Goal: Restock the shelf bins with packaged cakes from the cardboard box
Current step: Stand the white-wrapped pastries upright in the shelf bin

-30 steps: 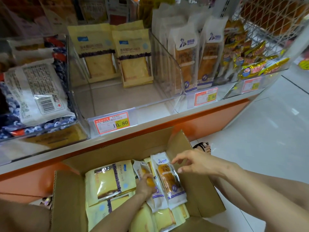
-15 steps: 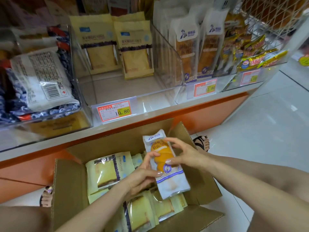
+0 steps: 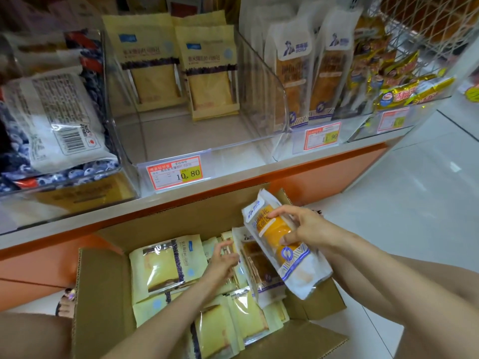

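An open cardboard box (image 3: 103,281) stands on the floor below the shelf, filled with yellow cake packs (image 3: 166,263) and a white-and-blue cake pack (image 3: 255,268). My right hand (image 3: 300,226) grips another white-and-blue cake pack (image 3: 298,270) by its middle and holds it tilted above the box's right side. My left hand (image 3: 223,263) is down inside the box with relaxed fingers at the edge of the lying white pack, holding nothing. On the shelf, a clear bin (image 3: 181,141) holds two upright yellow packs at its back. The bin to its right (image 3: 280,104) holds upright white-and-blue packs.
A bin at the left holds a white bag with blueberry print (image 3: 51,117). Gold snack wrappers (image 3: 404,92) fill the far right bin under a wire basket (image 3: 414,27). Price tags (image 3: 173,172) front the bins. White tiled floor (image 3: 401,216) lies to the right.
My left hand let go of the white-and-blue pack and dropped back into the box. My right hand now holds that pack alone, a little further right and higher.
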The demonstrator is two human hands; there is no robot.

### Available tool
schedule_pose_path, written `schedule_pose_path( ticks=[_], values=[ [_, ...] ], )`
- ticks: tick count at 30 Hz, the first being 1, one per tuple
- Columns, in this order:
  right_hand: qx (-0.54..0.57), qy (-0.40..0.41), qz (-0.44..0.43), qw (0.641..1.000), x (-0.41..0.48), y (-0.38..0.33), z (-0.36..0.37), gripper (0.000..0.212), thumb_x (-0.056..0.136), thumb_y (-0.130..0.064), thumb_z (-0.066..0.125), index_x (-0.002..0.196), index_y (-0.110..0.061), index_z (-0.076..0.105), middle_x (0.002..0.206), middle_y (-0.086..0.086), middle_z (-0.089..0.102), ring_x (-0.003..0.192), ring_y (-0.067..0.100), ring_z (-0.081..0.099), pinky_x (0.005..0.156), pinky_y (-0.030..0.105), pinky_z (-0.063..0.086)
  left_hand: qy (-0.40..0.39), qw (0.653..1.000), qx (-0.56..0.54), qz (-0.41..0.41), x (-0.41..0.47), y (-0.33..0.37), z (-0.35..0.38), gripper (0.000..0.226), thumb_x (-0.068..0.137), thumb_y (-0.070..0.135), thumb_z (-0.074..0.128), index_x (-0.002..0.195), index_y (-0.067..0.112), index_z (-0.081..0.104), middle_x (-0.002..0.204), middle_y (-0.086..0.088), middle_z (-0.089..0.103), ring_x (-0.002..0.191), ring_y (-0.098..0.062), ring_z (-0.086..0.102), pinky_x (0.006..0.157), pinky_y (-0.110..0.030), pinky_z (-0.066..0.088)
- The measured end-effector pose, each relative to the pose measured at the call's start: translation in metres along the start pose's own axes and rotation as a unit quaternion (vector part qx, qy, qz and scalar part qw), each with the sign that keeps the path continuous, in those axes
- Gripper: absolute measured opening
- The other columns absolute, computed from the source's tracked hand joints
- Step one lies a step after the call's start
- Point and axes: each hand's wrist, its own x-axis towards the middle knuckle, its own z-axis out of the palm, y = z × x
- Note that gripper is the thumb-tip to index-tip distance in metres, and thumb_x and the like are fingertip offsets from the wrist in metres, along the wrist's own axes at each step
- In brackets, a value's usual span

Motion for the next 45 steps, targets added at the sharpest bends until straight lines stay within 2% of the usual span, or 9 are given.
schedule_pose_path(
  ticks=[3, 5, 7, 9, 14, 18, 25, 29, 45],
  values=[
    [-0.016, 0.003, 0.002, 1.0, 0.0, -0.004, -0.017, 0.053, 0.074, 0.01, 0.071, 0.104, -0.032, 0.061, 0.107, 0.007, 0.065, 0.084, 0.023, 0.066, 0.074, 0.035, 0.056, -0.034, 0.993, 0.11, -0.032, 0.017, -0.025, 0.006, 0.043, 0.09, 0.004, 0.056, 0.128, 0.018, 0.041, 0.107, -0.022, 0.055, 0.078, -0.018, 0.055, 0.057, -0.019, 0.041],
    [-0.03, 0.0, 0.008, 1.0, 0.0, -0.006, -0.025, 0.052, 0.074, 0.006, 0.072, 0.104, -0.034, 0.06, 0.108, 0.007, 0.065, 0.087, 0.027, 0.068, 0.075, 0.039, 0.057, -0.045, 0.989, 0.139, -0.038, 0.028, -0.035, 0.014, 0.044, 0.089, 0.002, 0.058, 0.123, 0.026, 0.042, 0.133, -0.037, 0.037, 0.107, -0.04, 0.053, 0.052, -0.015, 0.038],
    [-0.04, 0.001, 0.014, 0.999, 0.002, -0.005, -0.029, 0.051, 0.074, 0.005, 0.073, 0.104, -0.035, 0.06, 0.108, 0.007, 0.065, 0.089, 0.029, 0.069, 0.076, 0.041, 0.058, -0.056, 0.985, 0.163, -0.03, 0.04, -0.042, 0.022, 0.05, 0.086, 0.005, 0.062, 0.122, 0.032, 0.041, 0.144, -0.026, 0.032, 0.12, -0.03, 0.045, 0.06, -0.01, 0.041],
    [-0.041, 0.004, 0.015, 0.999, 0.003, -0.005, -0.03, 0.051, 0.074, 0.004, 0.074, 0.105, -0.034, 0.059, 0.107, 0.007, 0.066, 0.087, 0.029, 0.069, 0.076, 0.041, 0.058, -0.057, 0.984, 0.165, -0.034, 0.049, -0.045, 0.027, 0.056, 0.083, 0.009, 0.066, 0.126, 0.035, 0.041, 0.146, -0.011, 0.035, 0.105, -0.013, 0.047, 0.067, -0.007, 0.043],
    [-0.068, 0.016, 0.011, 0.998, 0.006, -0.004, -0.029, 0.052, 0.073, 0.0, 0.076, 0.111, -0.032, 0.06, 0.095, 0.005, 0.068, 0.069, 0.015, 0.064, 0.068, 0.032, 0.055, -0.009, 0.986, 0.15, -0.067, 0.073, -0.057, 0.044, 0.073, 0.049, 0.036, 0.081, 0.102, 0.068, 0.042, 0.134, -0.012, 0.041, 0.113, -0.029, 0.052, 0.088, -0.036, 0.054],
    [-0.082, 0.001, 0.011, 0.997, 0.006, -0.008, -0.028, 0.051, 0.074, -0.002, 0.076, 0.109, -0.036, 0.059, 0.105, 0.006, 0.068, 0.082, 0.026, 0.069, 0.077, 0.04, 0.057, 0.009, 0.989, 0.141, -0.039, 0.078, -0.053, 0.059, 0.074, 0.061, 0.01, 0.082, 0.105, 0.055, 0.043, 0.125, -0.011, 0.049, 0.103, -0.029, 0.057, 0.077, -0.034, 0.058],
    [-0.1, -0.03, 0.02, 0.994, 0.0, -0.005, -0.029, 0.052, 0.075, -0.004, 0.076, 0.112, -0.035, 0.058, 0.11, 0.004, 0.066, 0.093, 0.026, 0.068, 0.083, 0.045, 0.056, 0.02, 0.987, 0.156, 0.044, 0.035, -0.027, 0.043, 0.067, 0.067, 0.003, 0.076, 0.097, 0.056, 0.047, 0.118, -0.009, 0.055, 0.103, -0.028, 0.059, 0.078, -0.042, 0.057],
    [-0.112, -0.037, 0.015, 0.993, -0.005, -0.007, -0.029, 0.052, 0.073, -0.006, 0.078, 0.107, -0.041, 0.059, 0.114, 0.002, 0.064, 0.094, 0.025, 0.068, 0.084, 0.047, 0.055, -0.016, 0.99, 0.116, 0.082, -0.015, 0.001, 0.031, 0.058, 0.073, -0.011, 0.069, 0.106, 0.031, 0.045, 0.114, -0.007, 0.057, 0.098, -0.026, 0.064, 0.077, -0.044, 0.057],
    [0.029, 0.02, -0.166, 0.986, -0.138, -0.035, -0.102, 0.06, 0.066, 0.001, 0.079, 0.118, -0.024, 0.061, 0.111, 0.012, 0.068, 0.089, 0.016, 0.066, 0.07, 0.024, 0.054, -0.082, 0.96, 0.089, 0.253, -0.164, 0.125, 0.056, 0.057, 0.075, 0.002, 0.074, 0.115, 0.027, 0.044, 0.112, -0.003, 0.062, 0.094, -0.022, 0.068, 0.075, -0.029, 0.056]
  ],
)
